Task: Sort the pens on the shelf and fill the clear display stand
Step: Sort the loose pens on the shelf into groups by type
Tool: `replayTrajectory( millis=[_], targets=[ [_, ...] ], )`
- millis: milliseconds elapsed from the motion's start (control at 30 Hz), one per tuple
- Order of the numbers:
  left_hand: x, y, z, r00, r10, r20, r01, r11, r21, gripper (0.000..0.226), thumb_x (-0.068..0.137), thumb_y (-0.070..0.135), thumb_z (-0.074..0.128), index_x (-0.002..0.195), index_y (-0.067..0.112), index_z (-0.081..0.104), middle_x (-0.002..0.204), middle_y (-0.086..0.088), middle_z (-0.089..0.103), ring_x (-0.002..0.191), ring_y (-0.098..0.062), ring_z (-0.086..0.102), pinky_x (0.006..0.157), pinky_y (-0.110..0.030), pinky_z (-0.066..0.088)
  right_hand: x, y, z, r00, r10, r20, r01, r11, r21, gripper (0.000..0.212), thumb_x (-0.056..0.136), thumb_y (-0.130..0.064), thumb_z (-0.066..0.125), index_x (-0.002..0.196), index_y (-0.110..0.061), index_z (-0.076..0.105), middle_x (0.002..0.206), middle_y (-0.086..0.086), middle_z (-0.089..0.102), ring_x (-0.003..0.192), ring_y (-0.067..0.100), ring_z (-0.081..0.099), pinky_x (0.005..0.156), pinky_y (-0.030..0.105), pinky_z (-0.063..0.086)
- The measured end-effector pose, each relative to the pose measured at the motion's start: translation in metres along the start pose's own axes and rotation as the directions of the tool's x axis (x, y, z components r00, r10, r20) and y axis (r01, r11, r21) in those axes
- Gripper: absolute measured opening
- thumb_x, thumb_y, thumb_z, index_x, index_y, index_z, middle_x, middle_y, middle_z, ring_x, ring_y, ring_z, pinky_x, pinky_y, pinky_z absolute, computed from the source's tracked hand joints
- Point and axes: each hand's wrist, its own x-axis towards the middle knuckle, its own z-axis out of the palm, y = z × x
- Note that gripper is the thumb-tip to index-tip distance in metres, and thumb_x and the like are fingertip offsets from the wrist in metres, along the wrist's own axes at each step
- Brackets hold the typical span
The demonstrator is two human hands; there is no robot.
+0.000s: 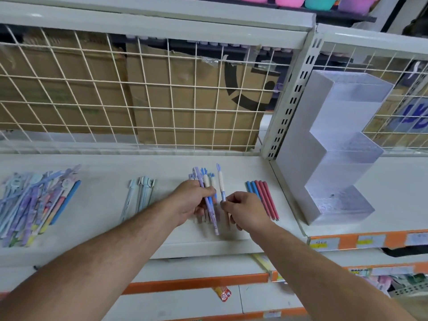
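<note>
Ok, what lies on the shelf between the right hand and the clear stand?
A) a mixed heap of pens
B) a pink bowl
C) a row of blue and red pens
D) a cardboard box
C: the blue and red pens lie side by side on the shelf, between the right hand and the clear stand.

The white shelf (104,218) carries a mixed pen pile (34,205), pale teal pens (141,195), blue-and-red pens (262,198) and a clear display stand (335,158).
</note>
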Motion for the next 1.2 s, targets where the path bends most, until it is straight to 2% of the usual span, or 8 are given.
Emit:
replayTrajectory(
  millis=[233, 367, 567, 700, 900, 1033, 1133, 1200],
  targets=[
    [-0.005, -0.003, -0.046, 0.996, -0.016, -0.091, 0.015, 1.000, -0.013, 0.013, 0.097, 0.010, 0.060, 0.088, 0.003, 0.066, 0.070, -0.007, 0.069, 0.058, -0.017, 0.056, 0.049, -0.026, 0.038, 0.020, -0.010, 0.031, 0.995, -0.045, -0.084, 0.024, 0.970, -0.241, 0.011, 0.089, -0.016, 0.063, 0.097, -0.014, 0.071, 0.084, 0.003, 0.072, 0.071, 0.017, 0.065, 0.057, 0.023, 0.047],
    [-0.005, -0.005, -0.063, 0.994, -0.040, -0.106, 0.037, 0.999, -0.032, 0.010, 0.097, 0.011, 0.061, 0.092, 0.004, 0.066, 0.067, -0.004, 0.070, 0.060, -0.017, 0.057, 0.050, -0.025, 0.039, 0.027, -0.013, 0.040, 0.987, -0.054, -0.149, 0.007, 0.954, -0.301, 0.010, 0.089, -0.018, 0.063, 0.096, -0.014, 0.070, 0.083, 0.002, 0.069, 0.079, 0.021, 0.067, 0.067, 0.028, 0.053],
    [0.002, -0.006, -0.072, 0.996, -0.049, -0.075, 0.047, 0.999, -0.026, 0.010, 0.096, 0.013, 0.062, 0.096, 0.004, 0.066, 0.072, -0.006, 0.070, 0.061, -0.017, 0.057, 0.050, -0.025, 0.040, 0.032, -0.014, 0.046, 0.975, -0.055, -0.216, -0.019, 0.944, -0.329, 0.019, 0.095, -0.033, 0.063, 0.094, -0.014, 0.067, 0.074, -0.004, 0.062, 0.068, 0.014, 0.061, 0.063, 0.027, 0.050],
    [0.003, -0.006, -0.073, 0.998, -0.049, -0.050, 0.048, 0.999, -0.014, 0.014, 0.097, 0.015, 0.062, 0.101, 0.002, 0.066, 0.074, -0.007, 0.070, 0.063, -0.018, 0.057, 0.051, -0.026, 0.040, 0.033, -0.014, 0.046, 0.974, -0.035, -0.224, -0.043, 0.941, -0.336, 0.015, 0.094, -0.029, 0.064, 0.095, -0.015, 0.067, 0.077, -0.004, 0.063, 0.067, 0.011, 0.060, 0.057, 0.025, 0.048],
    [0.005, -0.003, -0.071, 0.999, -0.045, -0.023, 0.045, 0.999, -0.002, 0.022, 0.095, 0.014, 0.064, 0.107, -0.004, 0.067, 0.075, -0.007, 0.068, 0.063, -0.019, 0.054, 0.051, -0.025, 0.040, 0.034, -0.015, 0.046, 0.977, -0.016, -0.211, -0.054, 0.945, -0.322, 0.008, 0.092, -0.018, 0.063, 0.098, -0.017, 0.067, 0.083, -0.004, 0.065, 0.074, 0.010, 0.060, 0.060, 0.022, 0.049],
    [0.008, -0.002, -0.071, 0.999, -0.036, -0.013, 0.036, 0.999, 0.012, 0.026, 0.095, 0.015, 0.065, 0.110, -0.006, 0.066, 0.079, -0.010, 0.061, 0.063, -0.021, 0.052, 0.049, -0.025, 0.040, 0.025, -0.020, 0.047, 0.974, -0.083, -0.211, 0.019, 0.957, -0.289, 0.008, 0.093, -0.019, 0.062, 0.096, -0.018, 0.069, 0.085, -0.004, 0.066, 0.078, 0.011, 0.062, 0.067, 0.026, 0.053],
    [0.010, -0.002, -0.069, 0.999, -0.034, -0.004, 0.034, 0.999, -0.004, 0.026, 0.093, 0.015, 0.066, 0.109, -0.005, 0.066, 0.075, -0.008, 0.062, 0.062, -0.020, 0.052, 0.049, -0.025, 0.041, 0.012, -0.029, 0.051, 0.988, -0.107, -0.107, 0.091, 0.984, -0.151, 0.008, 0.092, -0.021, 0.067, 0.087, -0.017, 0.071, 0.072, -0.006, 0.068, 0.066, 0.008, 0.061, 0.058, 0.020, 0.047],
    [0.010, -0.002, -0.067, 0.999, -0.033, 0.010, 0.033, 0.999, -0.024, 0.023, 0.093, 0.015, 0.067, 0.106, -0.004, 0.067, 0.072, -0.006, 0.065, 0.060, -0.019, 0.054, 0.050, -0.025, 0.042, 0.003, -0.034, 0.055, 0.997, -0.080, 0.014, 0.080, 0.997, -0.013, 0.007, 0.091, -0.017, 0.067, 0.086, -0.013, 0.070, 0.063, -0.002, 0.068, 0.052, 0.012, 0.059, 0.051, 0.022, 0.046]
  ],
)
